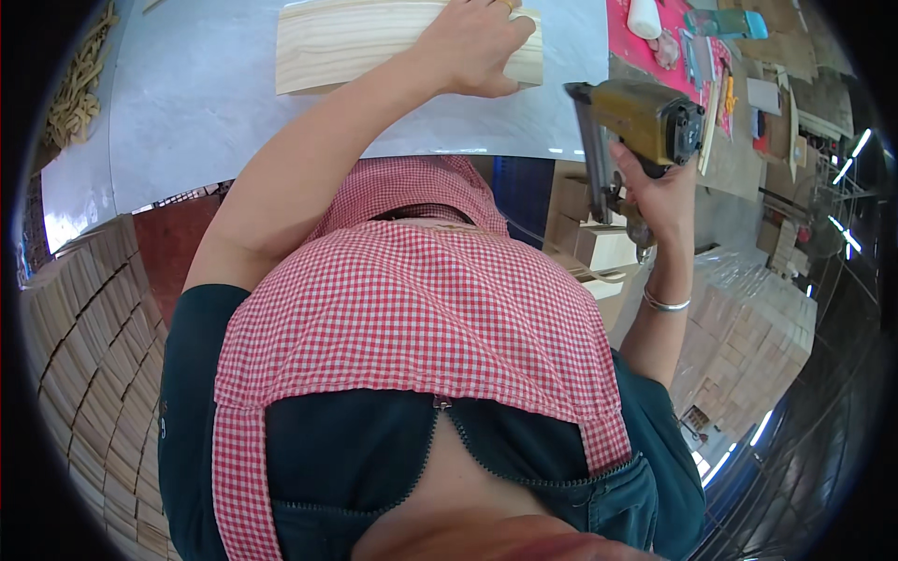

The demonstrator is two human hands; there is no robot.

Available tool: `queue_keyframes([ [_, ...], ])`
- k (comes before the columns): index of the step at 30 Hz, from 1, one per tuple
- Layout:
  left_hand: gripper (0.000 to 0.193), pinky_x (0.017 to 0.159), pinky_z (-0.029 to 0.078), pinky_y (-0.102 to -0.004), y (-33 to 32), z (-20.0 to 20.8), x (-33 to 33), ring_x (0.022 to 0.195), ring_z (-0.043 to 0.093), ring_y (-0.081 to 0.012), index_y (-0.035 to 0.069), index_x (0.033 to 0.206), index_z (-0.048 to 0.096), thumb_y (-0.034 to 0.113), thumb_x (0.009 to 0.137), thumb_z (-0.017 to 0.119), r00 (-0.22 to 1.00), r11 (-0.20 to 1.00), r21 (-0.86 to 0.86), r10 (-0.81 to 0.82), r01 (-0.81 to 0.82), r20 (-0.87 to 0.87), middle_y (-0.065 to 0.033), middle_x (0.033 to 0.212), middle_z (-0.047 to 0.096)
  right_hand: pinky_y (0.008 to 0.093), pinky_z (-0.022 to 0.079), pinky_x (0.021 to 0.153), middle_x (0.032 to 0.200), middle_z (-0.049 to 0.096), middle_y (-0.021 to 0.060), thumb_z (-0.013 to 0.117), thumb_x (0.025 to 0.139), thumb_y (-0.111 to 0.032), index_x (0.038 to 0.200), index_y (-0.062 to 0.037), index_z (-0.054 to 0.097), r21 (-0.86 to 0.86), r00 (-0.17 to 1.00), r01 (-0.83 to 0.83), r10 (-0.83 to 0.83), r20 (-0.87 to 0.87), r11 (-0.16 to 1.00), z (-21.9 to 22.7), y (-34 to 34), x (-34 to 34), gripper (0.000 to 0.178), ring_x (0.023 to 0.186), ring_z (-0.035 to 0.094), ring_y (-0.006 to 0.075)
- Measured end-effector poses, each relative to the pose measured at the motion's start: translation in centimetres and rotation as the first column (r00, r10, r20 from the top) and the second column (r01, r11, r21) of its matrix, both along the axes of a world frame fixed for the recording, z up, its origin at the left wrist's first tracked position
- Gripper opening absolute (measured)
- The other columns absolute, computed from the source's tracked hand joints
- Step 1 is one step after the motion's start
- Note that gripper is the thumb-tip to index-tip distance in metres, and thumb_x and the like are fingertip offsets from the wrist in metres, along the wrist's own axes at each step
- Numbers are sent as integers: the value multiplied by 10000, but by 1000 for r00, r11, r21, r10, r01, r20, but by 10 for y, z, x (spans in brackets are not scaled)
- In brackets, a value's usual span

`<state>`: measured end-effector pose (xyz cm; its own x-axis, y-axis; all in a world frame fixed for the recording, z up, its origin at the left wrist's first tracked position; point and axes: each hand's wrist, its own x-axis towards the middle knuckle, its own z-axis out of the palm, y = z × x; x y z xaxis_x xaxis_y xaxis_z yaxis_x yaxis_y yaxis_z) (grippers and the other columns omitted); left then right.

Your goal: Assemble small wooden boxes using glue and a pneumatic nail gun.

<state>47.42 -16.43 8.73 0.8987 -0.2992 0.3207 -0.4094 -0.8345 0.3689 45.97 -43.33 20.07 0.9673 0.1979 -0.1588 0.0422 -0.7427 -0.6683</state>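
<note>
A pale wooden piece (351, 42) with visible grain, a board or the side of a box, lies on the white tabletop. Its far edge runs out of the picture. Over its right end reaches my left hand (475, 45), gripping it with the thumb on the near side; some fingertips are cut off by the top edge. To the right, off the table's front edge, my right hand (659, 192) is wrapped round the handle of a yellow and black nail gun (636, 112). The tool is held up, apart from the wood.
On the white table (196, 103), a pink sheet (645, 47) at the right carries a white bottle (644, 19) and small tools. A teal clear bottle (739, 23) lies beyond. Wood stacks (89, 337) stand left, wrapped stacks (739, 327) right. A hose (580, 266) hangs below the nail gun.
</note>
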Motion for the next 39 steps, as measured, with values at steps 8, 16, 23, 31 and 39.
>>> queue_keyframes([
  [8, 448, 936, 428, -481, -1, -15, 3, 1025, 564, -390, 31, 973, 617, 388, 730, 735, 995, 999, -43, 4, 1, 98, -233, 1091, 587, 233, 356, 403, 598, 607, 17, 805, 856, -134, 884, 35, 707, 31, 995, -41, 44, -91, 999, 5, 18, -9, 198, 428, 477, 86],
  [16, 438, 937, 421, -472, 0, -12, 1, 1026, 556, -387, 32, 969, 614, 371, 721, 736, 999, 997, -82, 9, -5, 47, -230, 1083, 586, 227, 353, 401, 566, 584, 14, 803, 868, -158, 860, 22, 703, -3, 991, -15, 14, -135, 1000, 7, 24, -6, 206, 427, 474, 84],
  [23, 429, 946, 415, -464, 2, -1, -2, 1025, 552, -382, 33, 966, 613, 360, 716, 734, 999, 995, -97, -16, 13, -28, -224, 1082, 584, 226, 365, 401, 561, 575, 16, 801, 871, -172, 856, 26, 701, 46, 993, 46, -40, -109, 998, 10, 41, 9, 223, 423, 478, 88],
  [31, 429, 957, 409, -458, 2, 0, -1, 1020, 549, -378, 33, 974, 616, 352, 712, 733, 998, 995, -100, -26, 21, -49, -218, 1082, 580, 226, 379, 402, 566, 573, 16, 785, 885, -184, 872, 29, 697, -38, 988, 34, -39, -149, 999, 10, 51, 15, 231, 420, 477, 85],
  [39, 450, 973, 404, -457, 3, 5, -1, 1042, 551, -373, 23, 1016, 622, 341, 718, 735, 996, 994, -102, -41, 33, -74, -223, 1105, 585, 224, 390, 403, 558, 565, 12, 776, 892, -191, 869, 22, 692, -7, 979, 98, -97, -180, 995, 14, 62, 10, 230, 415, 474, 85],
])
